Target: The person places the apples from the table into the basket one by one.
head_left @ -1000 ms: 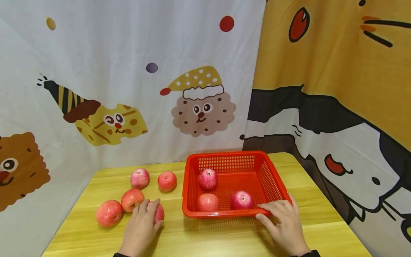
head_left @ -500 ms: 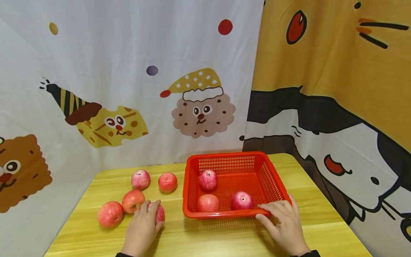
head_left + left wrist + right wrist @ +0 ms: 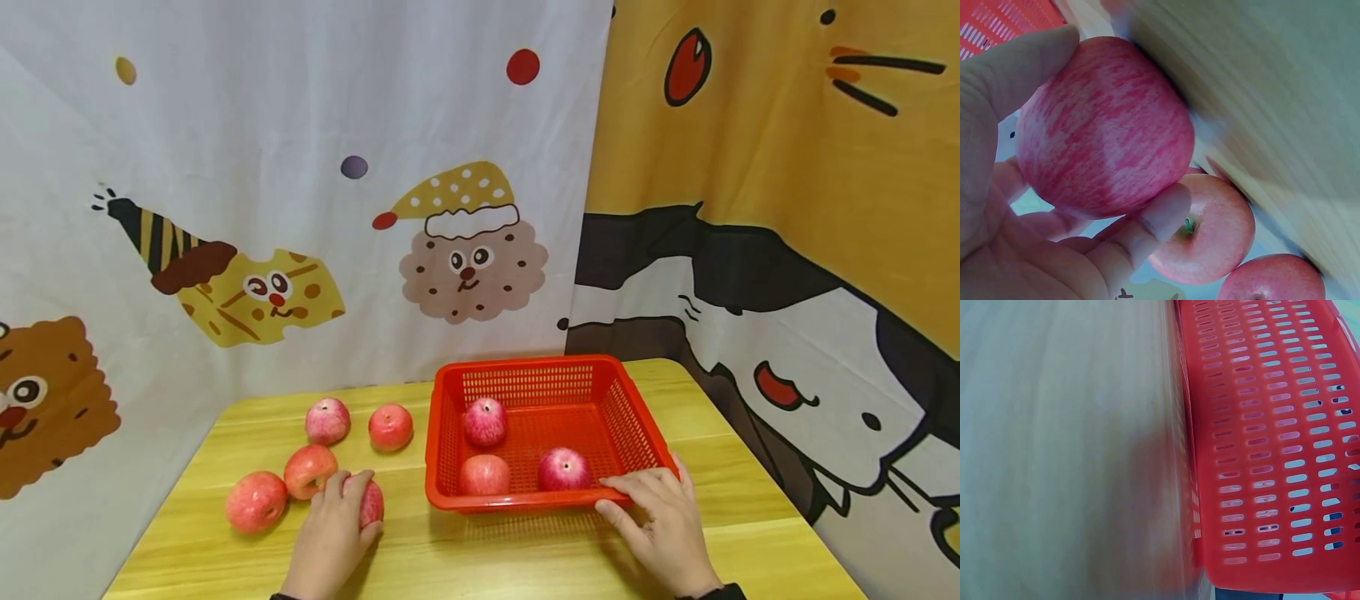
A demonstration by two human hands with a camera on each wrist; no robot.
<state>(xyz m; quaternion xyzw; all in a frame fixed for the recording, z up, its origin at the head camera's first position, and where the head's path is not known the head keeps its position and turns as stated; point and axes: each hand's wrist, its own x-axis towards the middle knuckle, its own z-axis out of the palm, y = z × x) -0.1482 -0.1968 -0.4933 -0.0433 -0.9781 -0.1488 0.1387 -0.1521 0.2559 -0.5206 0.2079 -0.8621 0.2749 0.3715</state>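
Observation:
My left hand (image 3: 331, 534) holds a red-streaked apple (image 3: 371, 503) low over the table, left of the basket. In the left wrist view, thumb and fingers curve round that apple (image 3: 1107, 128); whether it touches the table I cannot tell. My right hand (image 3: 660, 525) grips the front rim of a red plastic basket (image 3: 517, 502) near its right corner, with the fingers over the rim and the thumb in front. The right wrist view shows only the slotted basket wall (image 3: 1254, 437), no hand. Inside the basket are three apples: back left (image 3: 487, 421), front left (image 3: 485, 475) and front middle (image 3: 565, 469).
Several loose apples lie on the left of the wooden table (image 3: 420, 558): one far left (image 3: 257, 502), one beside my left hand (image 3: 310, 471), and two farther back (image 3: 327, 421). A printed curtain (image 3: 300, 125) hangs behind the table.
The head view has shifted slightly. Both hands keep their places, the left on the apple and the right on the basket rim.

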